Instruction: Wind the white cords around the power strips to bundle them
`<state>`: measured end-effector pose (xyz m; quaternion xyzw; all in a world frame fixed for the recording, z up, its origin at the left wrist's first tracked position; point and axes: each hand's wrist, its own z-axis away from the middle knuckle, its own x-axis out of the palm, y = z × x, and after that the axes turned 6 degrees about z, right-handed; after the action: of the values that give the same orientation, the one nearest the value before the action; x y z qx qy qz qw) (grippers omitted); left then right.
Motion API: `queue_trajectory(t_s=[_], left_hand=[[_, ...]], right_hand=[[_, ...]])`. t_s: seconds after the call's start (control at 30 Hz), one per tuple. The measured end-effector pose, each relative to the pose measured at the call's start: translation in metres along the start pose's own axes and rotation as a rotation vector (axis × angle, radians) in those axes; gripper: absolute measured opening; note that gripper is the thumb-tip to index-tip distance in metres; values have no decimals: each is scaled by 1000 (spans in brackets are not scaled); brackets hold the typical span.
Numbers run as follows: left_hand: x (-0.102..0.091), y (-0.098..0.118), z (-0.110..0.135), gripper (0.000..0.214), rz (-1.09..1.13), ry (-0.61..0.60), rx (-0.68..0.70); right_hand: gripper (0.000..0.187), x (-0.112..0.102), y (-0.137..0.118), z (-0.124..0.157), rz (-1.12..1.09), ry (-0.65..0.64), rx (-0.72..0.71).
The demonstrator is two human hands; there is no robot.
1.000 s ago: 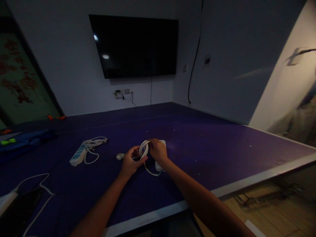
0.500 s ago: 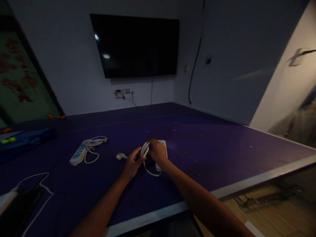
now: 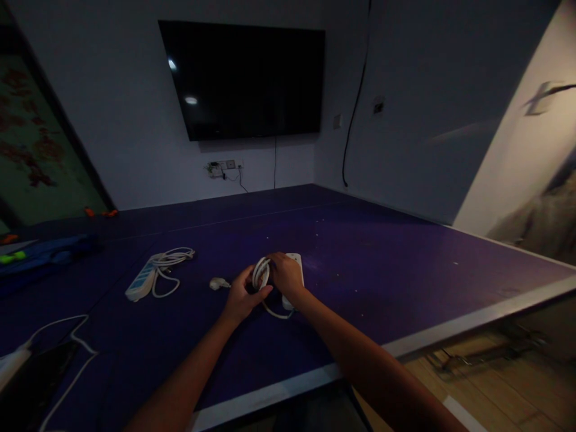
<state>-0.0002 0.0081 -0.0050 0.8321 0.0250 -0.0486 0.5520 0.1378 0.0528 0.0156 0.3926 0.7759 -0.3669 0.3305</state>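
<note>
A white power cord (image 3: pixel 261 273) is coiled in loops between my two hands, just above the purple tabletop. My left hand (image 3: pixel 243 294) is closed around the coil from the left, its thumb reaching across the lower loops. The fingers of my right hand (image 3: pixel 288 276) are closed at the upper right of the loops. Partly behind my right hand lies a white power strip (image 3: pixel 296 259), and a length of the cord curves from the coil to its near end. The cord's plug (image 3: pixel 219 284) rests on the table left of my left hand.
A second power strip (image 3: pixel 143 281) with its bundled cord lies to the left. A dark flat device (image 3: pixel 40 378) and a white cable (image 3: pixel 81 372) are at the near left. Blue fabric (image 3: pixel 58 252) lies farther back. The table's pale edge (image 3: pixel 279 393) runs close to me.
My left thumb has extended to the right, and the coil looks wider and turned more toward me. Both hands stay in nearly the same place. The view has shifted slightly.
</note>
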Motion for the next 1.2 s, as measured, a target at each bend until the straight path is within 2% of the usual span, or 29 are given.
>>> queue_trajectory(t_s=[0.23, 0.4, 0.57, 0.63, 0.77, 0.93, 1.0, 1.2], left_hand=[[4, 2, -2, 39, -56, 72, 4], [4, 4, -2, 32, -90, 134, 4], [-9, 0, -8, 31, -220, 357, 50], [-13, -2, -10, 35, -271, 398, 70], [-13, -3, -8, 40, -285, 374, 101], [-5, 0, -2, 33, -254, 184, 105], [-3, 3, 0, 28, -271, 144, 140], [-2, 4, 3, 23, -396, 161, 205]], right_hand=[[26, 5, 2, -2, 8, 16, -8], [26, 2, 0, 0, 6, 44, -25], [23, 0, -10, 7, 4, 92, -89], [23, 1, -13, 9, 8, 101, -113], [24, 1, -13, 8, -5, 89, -102], [24, -3, -9, 5, -41, 92, -18], [24, -3, -8, 4, -53, 109, 13], [25, -1, -6, 1, -64, 112, 41]])
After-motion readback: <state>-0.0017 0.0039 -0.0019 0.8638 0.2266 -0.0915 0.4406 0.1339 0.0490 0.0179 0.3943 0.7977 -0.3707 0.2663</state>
